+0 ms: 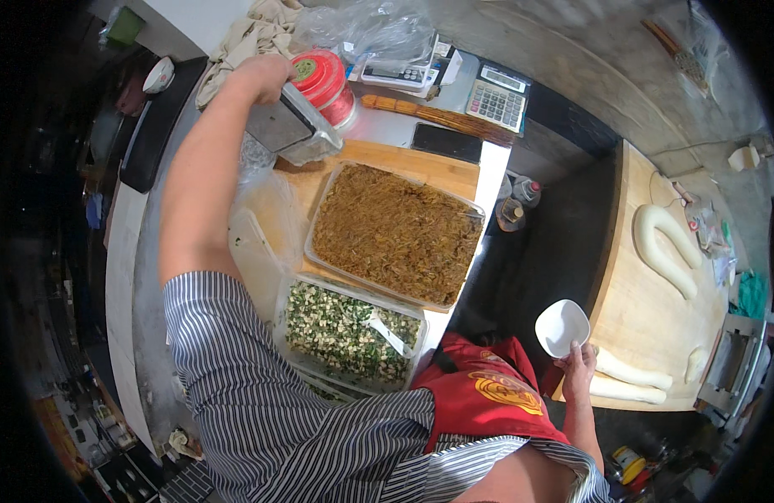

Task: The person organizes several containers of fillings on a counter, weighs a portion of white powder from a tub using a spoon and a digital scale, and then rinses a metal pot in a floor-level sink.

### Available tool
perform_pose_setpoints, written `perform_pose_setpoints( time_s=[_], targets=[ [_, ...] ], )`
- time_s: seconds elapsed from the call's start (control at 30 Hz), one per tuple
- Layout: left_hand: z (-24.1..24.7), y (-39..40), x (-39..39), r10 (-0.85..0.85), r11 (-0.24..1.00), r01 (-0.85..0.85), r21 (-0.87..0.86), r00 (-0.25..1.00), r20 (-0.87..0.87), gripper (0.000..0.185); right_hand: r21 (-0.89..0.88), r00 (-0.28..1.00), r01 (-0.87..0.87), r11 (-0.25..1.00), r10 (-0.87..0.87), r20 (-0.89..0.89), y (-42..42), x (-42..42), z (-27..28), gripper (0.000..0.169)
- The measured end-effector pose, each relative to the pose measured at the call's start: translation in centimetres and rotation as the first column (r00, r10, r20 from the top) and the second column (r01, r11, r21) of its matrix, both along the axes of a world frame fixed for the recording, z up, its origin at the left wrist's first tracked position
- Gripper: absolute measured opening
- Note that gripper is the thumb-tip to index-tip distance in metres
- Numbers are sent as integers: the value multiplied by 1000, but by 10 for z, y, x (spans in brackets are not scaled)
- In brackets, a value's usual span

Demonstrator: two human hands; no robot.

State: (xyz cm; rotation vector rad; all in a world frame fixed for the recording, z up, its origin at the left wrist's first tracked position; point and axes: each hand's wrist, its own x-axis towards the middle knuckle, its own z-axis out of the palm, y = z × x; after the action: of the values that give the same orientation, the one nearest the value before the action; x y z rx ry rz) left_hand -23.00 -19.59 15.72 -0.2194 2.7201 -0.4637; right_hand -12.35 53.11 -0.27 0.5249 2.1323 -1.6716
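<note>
My left hand [267,77] is stretched to the far side of the counter, its fingers on the top edge of a grey metal box [311,146] that looks tilted. Low on the right, my right hand [578,364] grips a small white bowl [559,324] by its rim; the inside shows no contents. Between my arms, a clear plastic tub of brown shredded filling [393,232] rests on a wooden board [418,165]. Nearer to me is a second tub, with chopped green and white filling [336,333] and a white plastic spoon [390,333] lying in it.
A red lidded tub [327,85], a brush [437,119], a calculator [497,100], a black phone [446,143] and a scale [396,72] stand or lie at the back. Rightward, across a dark gap with bottles [519,201], rolls of dough [660,251] lie on a wooden worktop [638,320].
</note>
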Motion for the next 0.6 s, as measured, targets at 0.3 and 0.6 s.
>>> perform_pose_setpoints(
  time_s=[0.3, 0.6],
  targets=[
    [68, 27, -40, -114, 991, 123, 53, 984, -139, 41, -128, 993, 111, 985, -114, -13, 27, 18, -14, 33],
    [136, 211, -76, 134, 702, 98, 706, 955, -266, 27, -173, 979, 204, 964, -204, 16, 133, 55, -15, 56]
  ],
)
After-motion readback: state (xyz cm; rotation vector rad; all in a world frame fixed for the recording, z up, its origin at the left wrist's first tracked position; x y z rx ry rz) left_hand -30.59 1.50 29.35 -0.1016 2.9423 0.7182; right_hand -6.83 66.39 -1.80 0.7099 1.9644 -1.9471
